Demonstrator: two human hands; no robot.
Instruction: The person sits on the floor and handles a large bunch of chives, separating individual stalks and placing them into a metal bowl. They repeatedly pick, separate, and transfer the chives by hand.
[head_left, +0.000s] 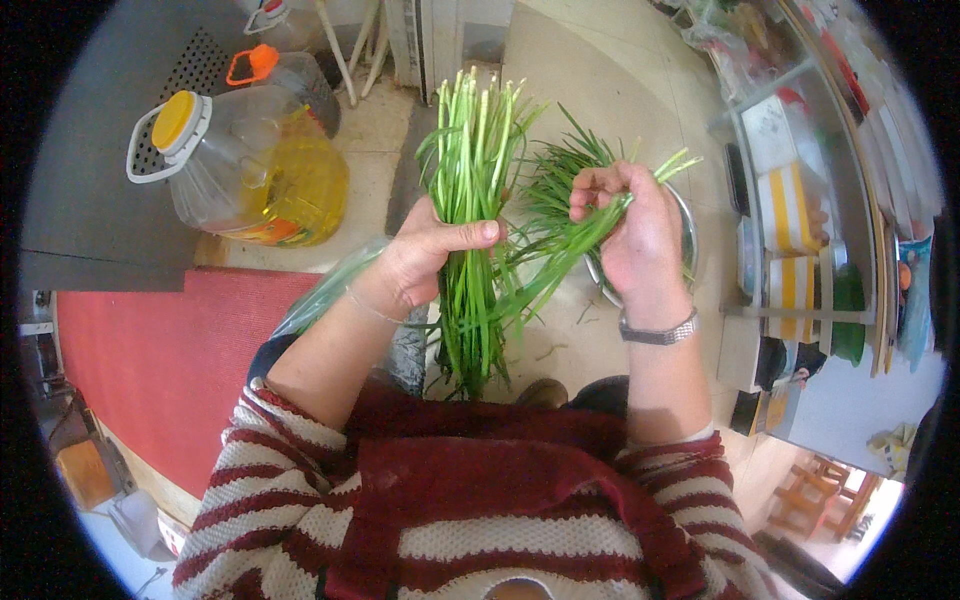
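Note:
My left hand (442, 247) is closed around a thick bunch of green Chinese chives or similar stalks (472, 180), held upright with the pale cut ends at the top and the leaves hanging down. To its right, my right hand (634, 217) grips a few more stalks; their pale ends (679, 165) stick out past the hand and their leaves trail down left to the bunch. Behind and beneath my right hand, a metal bowl (691, 225) on the floor holds more long green leaves (574, 165), partly hidden by the hand.
A large plastic jug of yellow oil (300, 180) with a yellow cap stands at the upper left, other jugs behind it. A red mat (165, 352) covers the floor at left. Shelving (806, 307) with boxes runs along the right. A clear plastic bag (322, 289) lies beside my left forearm.

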